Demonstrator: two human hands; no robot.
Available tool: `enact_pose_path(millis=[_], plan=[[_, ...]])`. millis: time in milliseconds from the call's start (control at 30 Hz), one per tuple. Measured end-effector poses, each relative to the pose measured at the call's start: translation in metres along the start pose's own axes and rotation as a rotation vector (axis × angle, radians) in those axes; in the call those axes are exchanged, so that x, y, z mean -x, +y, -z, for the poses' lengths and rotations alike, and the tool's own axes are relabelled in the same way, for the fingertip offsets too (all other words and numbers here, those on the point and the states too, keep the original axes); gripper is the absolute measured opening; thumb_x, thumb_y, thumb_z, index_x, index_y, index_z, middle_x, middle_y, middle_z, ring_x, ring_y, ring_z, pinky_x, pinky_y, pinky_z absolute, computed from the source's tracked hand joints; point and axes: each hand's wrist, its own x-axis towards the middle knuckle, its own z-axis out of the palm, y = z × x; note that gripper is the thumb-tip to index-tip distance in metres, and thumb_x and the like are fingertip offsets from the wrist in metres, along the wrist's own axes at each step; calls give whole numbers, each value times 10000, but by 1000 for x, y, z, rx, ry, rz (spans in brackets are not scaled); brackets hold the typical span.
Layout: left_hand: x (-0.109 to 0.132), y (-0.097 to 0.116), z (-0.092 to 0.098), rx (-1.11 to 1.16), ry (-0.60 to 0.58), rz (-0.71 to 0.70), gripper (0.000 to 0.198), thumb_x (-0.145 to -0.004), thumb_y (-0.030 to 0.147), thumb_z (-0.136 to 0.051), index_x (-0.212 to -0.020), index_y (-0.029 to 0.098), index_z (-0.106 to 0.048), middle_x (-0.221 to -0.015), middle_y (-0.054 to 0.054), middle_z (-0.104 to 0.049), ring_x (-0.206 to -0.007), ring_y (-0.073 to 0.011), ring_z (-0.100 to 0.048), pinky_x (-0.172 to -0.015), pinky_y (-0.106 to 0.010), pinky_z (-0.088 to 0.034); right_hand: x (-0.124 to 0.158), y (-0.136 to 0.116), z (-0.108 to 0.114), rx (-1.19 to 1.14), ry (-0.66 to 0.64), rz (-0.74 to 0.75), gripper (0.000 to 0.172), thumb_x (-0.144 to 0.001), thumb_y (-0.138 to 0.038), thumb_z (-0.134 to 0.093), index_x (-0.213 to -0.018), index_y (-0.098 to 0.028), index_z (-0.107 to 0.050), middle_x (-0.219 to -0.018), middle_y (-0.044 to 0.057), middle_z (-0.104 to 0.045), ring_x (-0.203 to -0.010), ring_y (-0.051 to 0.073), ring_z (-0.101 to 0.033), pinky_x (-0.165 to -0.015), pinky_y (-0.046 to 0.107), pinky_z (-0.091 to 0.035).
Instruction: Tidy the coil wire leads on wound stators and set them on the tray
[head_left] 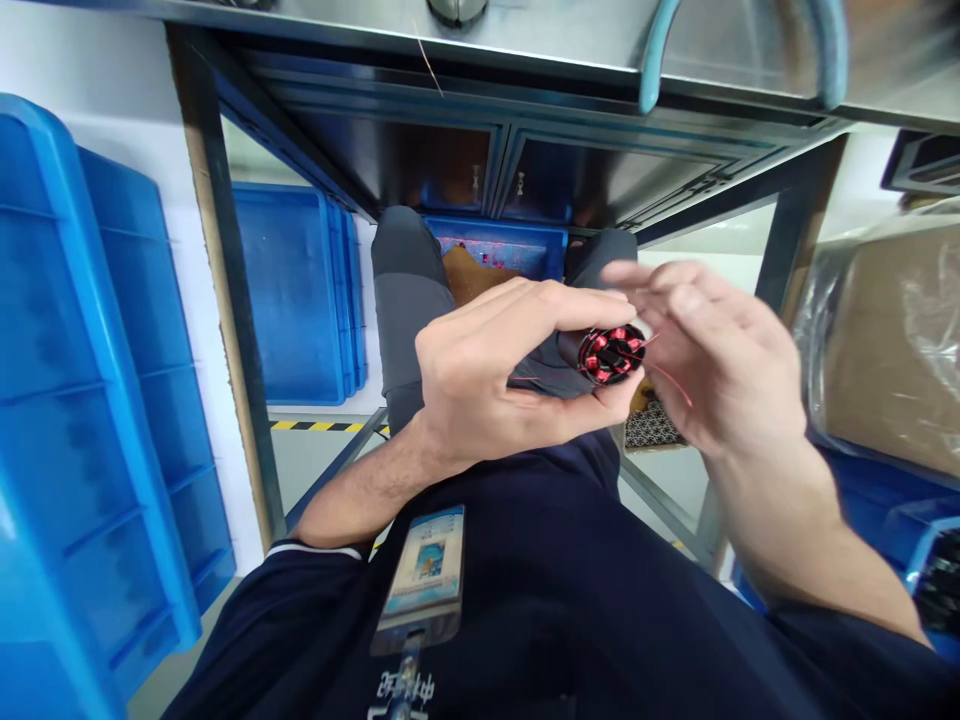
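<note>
My left hand (pixel 502 370) grips a dark cylindrical motor stator (pixel 611 355) between thumb and fingers, its open end turned to the right. Red wire windings ring the inside of that end, and loose red wire ends (pixel 675 383) stick out toward the right. Beside it my right hand (pixel 724 350) is blurred by motion, its fingers bent close to the stator's end. Whether those fingers pinch a wire I cannot make out. A thin wire (pixel 532 378) also shows behind my left hand.
Above is a metal workbench edge (pixel 337 45) with blue-handled pliers (pixel 654 60). A blue bin (pixel 551 250) with scraps sits below, between my knees. Blue crates (pixel 285 290) stand at the left, and a plastic-wrapped carton (pixel 885 340) at the right.
</note>
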Motion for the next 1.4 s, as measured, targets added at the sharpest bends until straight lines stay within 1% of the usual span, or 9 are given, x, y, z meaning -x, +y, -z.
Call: enact_pose_path(millis=[133,267,467,633,733,900,1067,1267,1400], plan=[[2,8,8,33,-88,104,280,-1078,396,-948,-1352,413,-891,-1180,23,-965,-989,-262,-938,-887,-476,-773,12,0,14,436,142,572,466,-909,-502,-1082,-1354,-534,-947,-1590,25,-818,-1532,413,-783,-1369,627,-704],[-1,11,8,-16,-133,117,219,-1051,387,-941,-1262,405,-887,-1105,53,-956,-890,-232,-911,-829,-443,-784,18,-10,23,678,89,766,417,-933,-406,-1086,-1300,-581,-994,-1596,5,-828,-1507,439,-779,-1306,662,-740],[-3,17,13,14,-211,95,308,-976,242,-946,-1247,340,-836,-1054,39,-935,-860,-213,-913,-800,-397,-790,20,-31,20,868,6,640,352,-1058,-303,-977,-1292,-566,-966,-1726,-87,-779,-1593,427,-716,-1427,711,-623],[0,13,17,71,-265,161,443,-967,179,-961,-1366,315,-825,-1198,9,-963,-979,-252,-967,-828,-407,-814,12,-20,9,638,19,567,227,-1026,-367,-1039,-1214,-472,-967,-1515,39,-861,-1545,425,-724,-1435,676,-626],[1,7,14,73,-121,-13,394,-1001,187,-966,-1350,343,-868,-1166,26,-971,-933,-216,-948,-848,-381,-817,10,-6,-1,324,48,391,134,-1072,-442,-1008,-1199,-439,-964,-1454,42,-861,-1349,332,-777,-1298,554,-719],[4,15,13,-107,-49,96,261,-1040,197,-969,-1269,295,-893,-1269,21,-961,-1140,-183,-934,-1058,-328,-788,14,16,-13,-113,-87,113,511,-976,-581,-1091,-1417,-349,-979,-1238,56,-937,-964,210,-851,-907,351,-798],[6,21,12,-197,-53,45,181,-1065,206,-962,-1218,286,-905,-1168,34,-914,-1025,-136,-876,-960,-278,-756,11,19,-22,-209,49,145,140,-966,-437,-1126,-1017,-365,-1017,-977,-32,-928,-646,96,-750,-635,217,-706],[5,21,23,-29,-243,184,244,-1061,273,-987,-1286,304,-897,-1185,46,-965,-1014,-153,-919,-937,-293,-758,11,9,-23,-259,-28,218,108,-1025,-275,-1044,-963,-256,-958,-783,-32,-799,-527,70,-619,-521,176,-617],[10,17,29,54,-258,203,294,-1083,321,-941,-1373,318,-887,-1270,27,-978,-1123,-198,-956,-985,-345,-793,15,9,-37,-306,-67,239,328,-1050,-337,-1020,-841,-237,-787,-699,-52,-653,-512,73,-515,-481,183,-535]])
